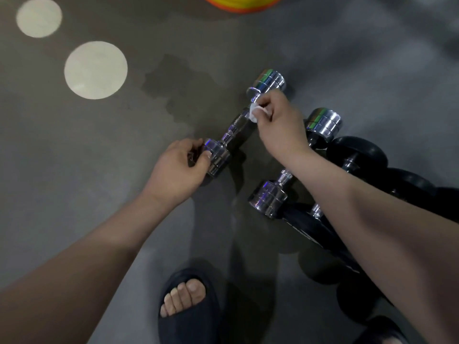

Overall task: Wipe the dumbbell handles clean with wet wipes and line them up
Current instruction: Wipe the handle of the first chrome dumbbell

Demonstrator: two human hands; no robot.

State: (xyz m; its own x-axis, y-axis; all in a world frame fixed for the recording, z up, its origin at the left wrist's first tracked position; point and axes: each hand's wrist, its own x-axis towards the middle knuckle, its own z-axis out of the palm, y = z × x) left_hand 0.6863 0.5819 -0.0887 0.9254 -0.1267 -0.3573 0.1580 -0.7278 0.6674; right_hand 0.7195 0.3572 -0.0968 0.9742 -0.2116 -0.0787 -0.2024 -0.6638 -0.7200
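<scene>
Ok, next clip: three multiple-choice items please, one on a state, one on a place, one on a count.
1. The left hand is: A flat and open; B gripping the chrome dumbbell's near head; C raised clear.
2. The wet wipe is: A on the dumbbell's handle, near its far head; B in the left hand; C on the near head.
3. Pale circles on the floor: A one; B four; C two.
Answers: B, fingers curl round the head; A, the right hand pinches it there; C, both lie upper left.
</scene>
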